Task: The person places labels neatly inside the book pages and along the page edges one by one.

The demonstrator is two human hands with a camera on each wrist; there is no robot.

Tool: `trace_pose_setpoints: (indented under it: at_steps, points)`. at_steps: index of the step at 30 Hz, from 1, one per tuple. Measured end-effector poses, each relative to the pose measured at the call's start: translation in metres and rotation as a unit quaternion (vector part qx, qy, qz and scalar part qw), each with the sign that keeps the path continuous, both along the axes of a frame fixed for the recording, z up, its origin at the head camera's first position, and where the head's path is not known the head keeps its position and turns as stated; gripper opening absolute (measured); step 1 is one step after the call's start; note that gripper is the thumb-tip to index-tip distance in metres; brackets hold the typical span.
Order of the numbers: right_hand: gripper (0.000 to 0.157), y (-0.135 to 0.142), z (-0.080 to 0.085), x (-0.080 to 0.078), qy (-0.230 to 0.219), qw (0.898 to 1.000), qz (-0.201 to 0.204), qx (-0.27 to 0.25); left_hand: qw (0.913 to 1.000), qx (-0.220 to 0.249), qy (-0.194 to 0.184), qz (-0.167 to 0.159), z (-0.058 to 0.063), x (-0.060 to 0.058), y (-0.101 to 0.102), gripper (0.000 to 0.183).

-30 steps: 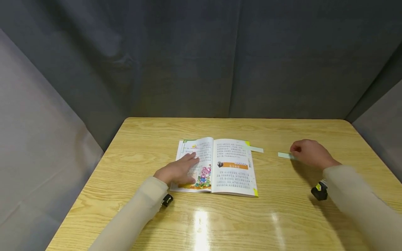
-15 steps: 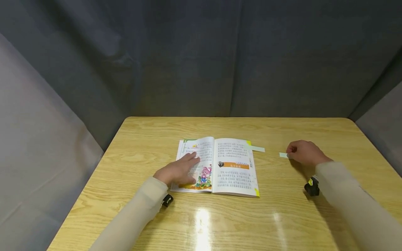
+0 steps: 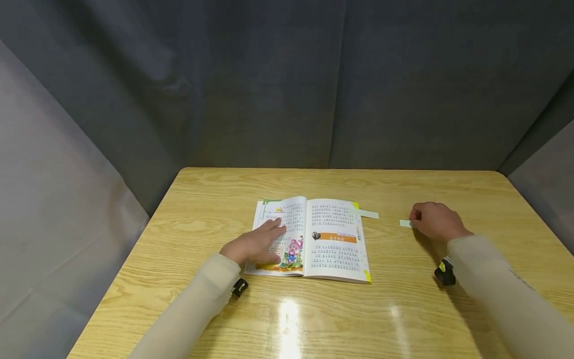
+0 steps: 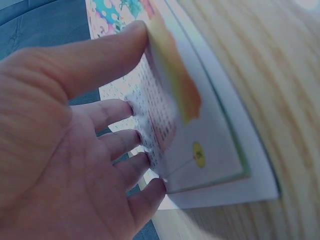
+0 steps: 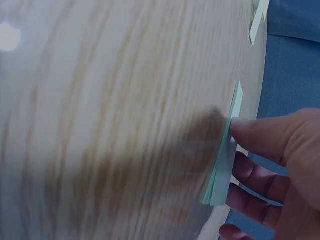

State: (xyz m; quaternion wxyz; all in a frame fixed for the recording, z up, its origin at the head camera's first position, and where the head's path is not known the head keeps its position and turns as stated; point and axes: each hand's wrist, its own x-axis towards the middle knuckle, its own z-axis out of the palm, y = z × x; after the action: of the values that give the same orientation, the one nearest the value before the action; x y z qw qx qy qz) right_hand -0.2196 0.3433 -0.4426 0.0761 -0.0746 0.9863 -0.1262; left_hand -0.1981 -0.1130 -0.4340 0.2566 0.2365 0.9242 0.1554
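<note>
Resting on an open illustrated book (image 3: 335, 257), the left hand (image 3: 253, 244) has spread fingers; the right hand (image 3: 438, 220) pinches pale green paper strips (image 5: 226, 162) between its fingers, another strip (image 3: 369, 214) left of those fingers, at the book's edge.

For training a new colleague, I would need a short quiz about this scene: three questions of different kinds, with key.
1. True or false: the left hand touches the left page of the open paper book with white printed pages.
2. What does the right hand touch?
3. What colour are the right page's outer corners? a) red b) yellow c) blue

Key: 1 true; 2 narrow pale green paper strips; 3 b.
</note>
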Motion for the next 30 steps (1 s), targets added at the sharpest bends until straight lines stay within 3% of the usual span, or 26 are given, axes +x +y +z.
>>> trace_pose_setpoints:
  at_steps: [11,19,30]
  points:
    - [0.007,-0.0056,0.0004,-0.0004,0.008,1.000,-0.004,-0.002,1.0000,-0.002,0.005,-0.005,-0.0014,-0.0013,-0.0007,0.081]
    - [0.011,0.0020,-0.0018,0.0010,0.027,0.998,-0.003,-0.053,1.0000,0.001,-0.003,0.002,-0.0015,-0.0008,0.0004,0.080]
    - [0.015,0.0021,0.0002,0.0001,-0.002,0.997,-0.003,-0.072,1.0000,-0.004,-0.001,-0.002,-0.0014,-0.0020,-0.0004,0.080]
